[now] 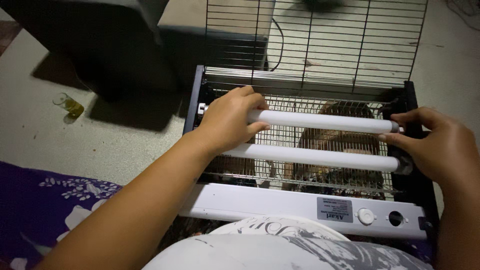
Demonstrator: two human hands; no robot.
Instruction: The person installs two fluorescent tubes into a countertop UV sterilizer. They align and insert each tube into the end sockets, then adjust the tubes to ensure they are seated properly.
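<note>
Printed fabric (280,250) sat bottom center; above it, left hand (227,122) gripped the upper white tube (325,121), right hand (440,147) pinched its other end mid-right.

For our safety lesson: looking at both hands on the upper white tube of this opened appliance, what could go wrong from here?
1. The upper tube is held at both ends by the left hand and right hand; uneven twisting might crack it.
2. The raised wire grille leans above and could drop onto the hands.
</note>
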